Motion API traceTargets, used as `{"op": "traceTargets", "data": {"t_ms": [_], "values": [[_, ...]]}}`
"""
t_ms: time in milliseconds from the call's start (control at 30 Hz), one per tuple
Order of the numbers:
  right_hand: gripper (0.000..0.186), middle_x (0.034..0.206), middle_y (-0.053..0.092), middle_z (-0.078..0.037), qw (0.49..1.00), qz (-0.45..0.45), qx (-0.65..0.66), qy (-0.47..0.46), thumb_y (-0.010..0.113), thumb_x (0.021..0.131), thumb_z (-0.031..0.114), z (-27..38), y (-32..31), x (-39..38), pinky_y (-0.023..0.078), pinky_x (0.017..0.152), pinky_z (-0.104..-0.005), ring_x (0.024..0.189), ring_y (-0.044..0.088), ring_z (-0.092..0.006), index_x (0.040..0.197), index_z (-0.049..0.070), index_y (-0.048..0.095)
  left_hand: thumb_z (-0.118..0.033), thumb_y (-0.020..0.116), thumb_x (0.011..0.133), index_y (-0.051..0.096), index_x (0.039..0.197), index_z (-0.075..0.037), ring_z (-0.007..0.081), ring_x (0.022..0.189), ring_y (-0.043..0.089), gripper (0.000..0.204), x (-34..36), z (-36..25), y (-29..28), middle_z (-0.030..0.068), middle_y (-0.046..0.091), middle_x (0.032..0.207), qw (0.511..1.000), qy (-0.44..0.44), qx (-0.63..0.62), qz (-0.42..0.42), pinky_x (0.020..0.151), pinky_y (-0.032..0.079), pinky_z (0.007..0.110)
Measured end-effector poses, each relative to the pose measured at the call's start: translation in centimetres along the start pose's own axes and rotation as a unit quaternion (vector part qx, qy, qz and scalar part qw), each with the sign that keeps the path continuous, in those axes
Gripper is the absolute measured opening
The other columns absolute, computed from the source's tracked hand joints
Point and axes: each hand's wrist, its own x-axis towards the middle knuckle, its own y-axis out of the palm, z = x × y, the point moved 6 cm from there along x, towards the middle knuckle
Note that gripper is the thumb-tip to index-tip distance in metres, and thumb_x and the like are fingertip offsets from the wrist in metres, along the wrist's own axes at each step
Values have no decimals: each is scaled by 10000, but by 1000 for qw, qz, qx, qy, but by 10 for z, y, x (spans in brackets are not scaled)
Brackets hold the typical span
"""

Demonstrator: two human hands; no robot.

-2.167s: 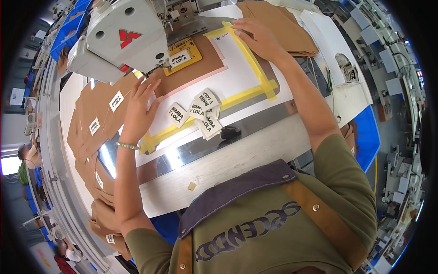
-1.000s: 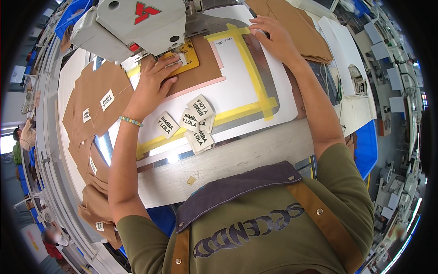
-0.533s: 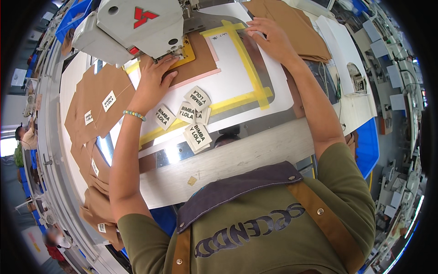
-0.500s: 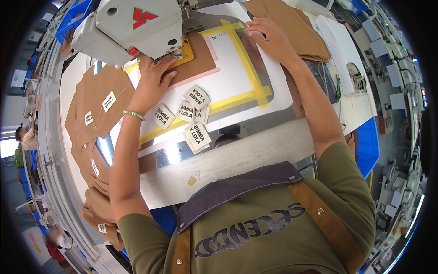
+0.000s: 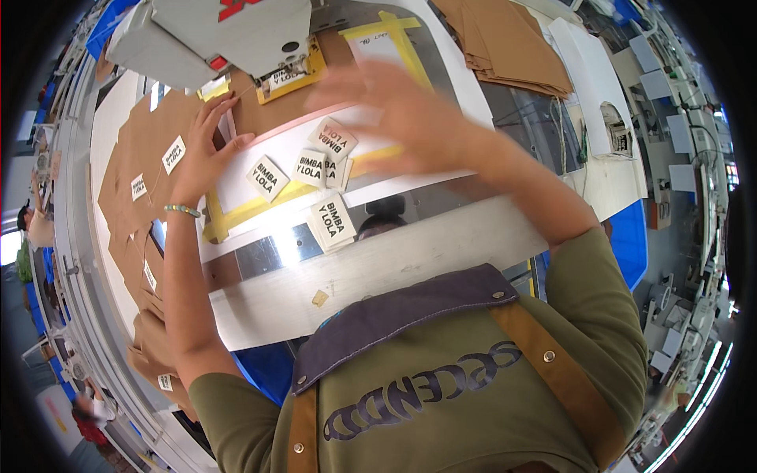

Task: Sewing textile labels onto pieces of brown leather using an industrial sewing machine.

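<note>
My left hand (image 5: 206, 154) rests at the left edge of a flat brown piece of material (image 5: 264, 116), its fingers apart and nothing in them. My right hand (image 5: 394, 114) hovers over the right part of the work plate, smeared by motion, so its fingers cannot be read. Under the grey sewing machine head (image 5: 213, 39), a white printed label (image 5: 285, 78) lies on the brown piece inside a yellow clamp frame (image 5: 318, 61). Several loose labels (image 5: 268, 179) are scattered in front, and a small pile of labels (image 5: 331, 221) sits nearest me.
Brown pieces with labels (image 5: 142, 154) overlap along the left side, trailing thread. A stack of brown pieces (image 5: 505, 47) lies at the far right beside an open white box (image 5: 587, 87). Blue bins (image 5: 628, 244) stand below the table's right side. Yellow tape (image 5: 217, 229) borders the template.
My left hand has drawn back left from beside the clamp frame, uncovering the label there. The right hand has swept left and nearer from the plate's far right edge. The view has shifted slightly.
</note>
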Motion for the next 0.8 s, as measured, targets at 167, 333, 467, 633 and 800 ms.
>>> {"op": "traceTargets", "data": {"t_ms": [167,333,467,633,800], "values": [[448,1671,526,-39,975,119,-35,-183,688,995,317,86,92,-15,257,1330,-656,1624,381,-261,1410,150,663,-341,824,936,610,1544,-77,328,1551,451,696,2,4,1,90,552,1642,999,22,36,17,1306,317,466],[348,1529,655,-71,971,99,-56,-212,631,1018,165,88,91,-24,351,1302,-613,1462,578,-253,1360,123,685,-288,799,962,629,1539,-86,330,1528,491,634,1,2,5,99,564,1632,998,33,54,9,1290,345,460],[321,1419,709,-80,983,57,-48,-167,665,987,148,88,79,-29,447,1248,-514,1361,650,-245,1301,96,708,-261,815,952,707,1470,-105,326,1465,546,552,1,-14,11,81,613,1587,996,53,76,-11,1242,403,446],[304,1308,745,-99,985,42,-75,-151,703,953,152,93,78,-46,556,1101,-435,1236,708,-251,1240,59,738,-127,770,969,790,1337,-104,290,1203,675,369,2,-59,31,52,728,1375,982,132,127,-53,1004,567,409],[338,1235,761,-93,989,34,-74,-121,724,936,167,95,43,-40,589,1015,-394,1144,731,-240,1254,56,752,-11,732,940,802,1246,-72,275,1044,721,320,-2,-69,32,45,766,1201,964,180,175,-87,892,598,399]]}}
